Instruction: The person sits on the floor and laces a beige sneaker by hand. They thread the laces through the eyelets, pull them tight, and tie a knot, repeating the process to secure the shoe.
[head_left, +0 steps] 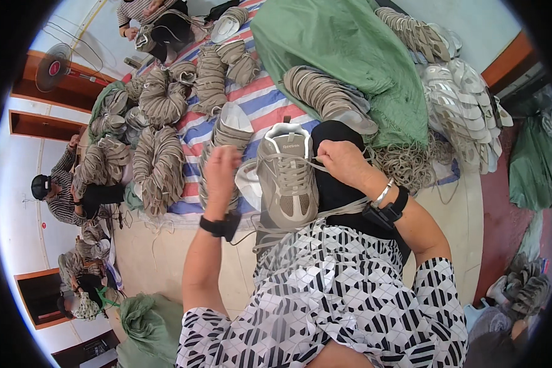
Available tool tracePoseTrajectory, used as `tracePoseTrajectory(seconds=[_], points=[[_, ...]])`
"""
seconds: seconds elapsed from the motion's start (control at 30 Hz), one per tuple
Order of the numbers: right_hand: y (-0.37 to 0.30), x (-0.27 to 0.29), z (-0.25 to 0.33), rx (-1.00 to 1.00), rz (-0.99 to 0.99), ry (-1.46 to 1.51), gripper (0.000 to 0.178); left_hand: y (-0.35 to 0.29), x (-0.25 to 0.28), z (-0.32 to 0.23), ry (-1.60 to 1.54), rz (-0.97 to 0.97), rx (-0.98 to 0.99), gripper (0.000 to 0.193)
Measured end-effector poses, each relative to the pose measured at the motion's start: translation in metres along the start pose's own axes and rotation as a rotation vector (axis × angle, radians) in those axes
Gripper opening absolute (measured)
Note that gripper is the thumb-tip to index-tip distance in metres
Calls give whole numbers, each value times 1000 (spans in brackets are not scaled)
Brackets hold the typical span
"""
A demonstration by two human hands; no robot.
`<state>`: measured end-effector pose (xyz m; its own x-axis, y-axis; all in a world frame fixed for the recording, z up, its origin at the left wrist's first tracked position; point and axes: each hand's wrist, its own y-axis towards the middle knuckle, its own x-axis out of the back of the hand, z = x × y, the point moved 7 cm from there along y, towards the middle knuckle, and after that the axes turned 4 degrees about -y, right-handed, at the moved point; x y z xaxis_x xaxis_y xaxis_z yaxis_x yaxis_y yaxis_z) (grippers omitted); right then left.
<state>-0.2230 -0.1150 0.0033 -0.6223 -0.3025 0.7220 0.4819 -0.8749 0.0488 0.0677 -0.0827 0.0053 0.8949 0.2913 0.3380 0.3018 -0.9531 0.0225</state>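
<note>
While a striped sheet point(267, 95) in red, white and blue spreads across the floor, a crumpled green cloth point(343, 55) covers much of its far side. Bundles of beige shoe uppers point(158, 165) stand packed on the stripes, and another curved stack point(328, 101) leans out beside the cloth. Just past the worker's right arm I can see a tangled heap of laces point(405, 167).

Nearer, one beige shoe point(288, 175) sits in front of the worker's patterned shirt point(331, 270), beside the dark-clad knee point(337, 190), toe pointing back toward the body and laces crossing its front. What bears it is mostly hidden.

The right hand point(343, 161) is at the upper eyelets, thumb and finger pinched on a thin lace point(316, 162). The left hand point(224, 164) is lifted on the other side, apart from the shoe; its fingers look curled but blurred, and I can't tell whether they grip anything.

To my eye, good lacing here wants a steady, even draw on both sides, each crossing flat and untwisted, the tongue centred. Too hard a tug from one side could pull the shoe askew.
</note>
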Motion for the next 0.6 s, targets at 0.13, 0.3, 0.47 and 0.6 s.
tracePoseTrajectory(seconds=[0.13, 0.3, 0.47, 0.6], points=[[10, -4, 6, 29, 10, -98, 15, -32, -59, -57, 177, 19, -476, 14], [16, -9, 3, 74, 18, -137, 14, -47, -58, -35, 139, 134, -185, 17], [3, -15, 28, 339, -168, -219, 10, -39, -57, 2, -108, 290, 39, 24], [10, -17, 11, 180, -105, -43, 10, -36, -63, -12, -75, 328, -77, 29]])
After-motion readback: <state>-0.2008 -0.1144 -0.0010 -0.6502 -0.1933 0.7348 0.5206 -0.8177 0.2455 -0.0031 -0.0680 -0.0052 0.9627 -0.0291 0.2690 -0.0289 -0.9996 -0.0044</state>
